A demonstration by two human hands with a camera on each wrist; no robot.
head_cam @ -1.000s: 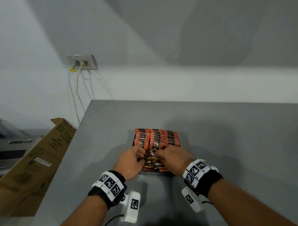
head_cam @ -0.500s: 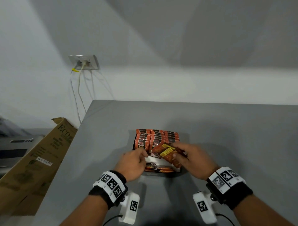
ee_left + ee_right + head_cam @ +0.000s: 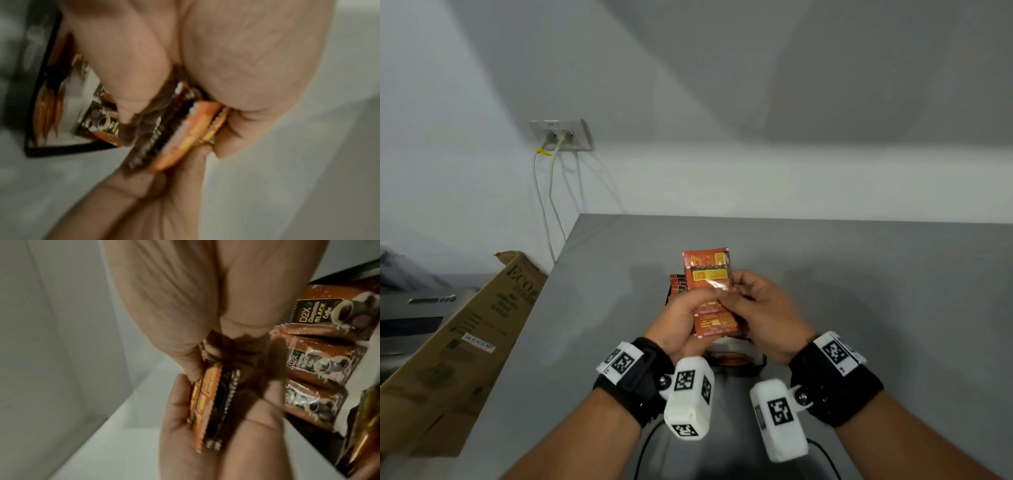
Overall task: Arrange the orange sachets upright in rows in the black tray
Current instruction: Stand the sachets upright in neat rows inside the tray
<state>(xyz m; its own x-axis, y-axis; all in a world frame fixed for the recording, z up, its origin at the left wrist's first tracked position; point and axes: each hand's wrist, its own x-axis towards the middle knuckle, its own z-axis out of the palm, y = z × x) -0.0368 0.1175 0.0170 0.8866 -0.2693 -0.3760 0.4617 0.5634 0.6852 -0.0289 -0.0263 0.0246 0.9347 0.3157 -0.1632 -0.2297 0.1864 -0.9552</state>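
sachets [image 3: 709, 291] now lifted above tray [image 3: 736, 364], in both hands

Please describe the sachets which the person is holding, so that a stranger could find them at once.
On the grey table, above the black tray, both hands meet. The left hand and right hand grip a small stack of orange sachets. Unlike the tray's rows, it is lifted, yellow label showing.

Plain workroom: grey table [image 3: 859, 274], wall socket [image 3: 561, 135], cardboard box [image 3: 465, 342].

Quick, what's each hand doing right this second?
Left hand: closed, gripping the bunch of orange sachets above the black tray.
Right hand: closed, gripping the same bunch.
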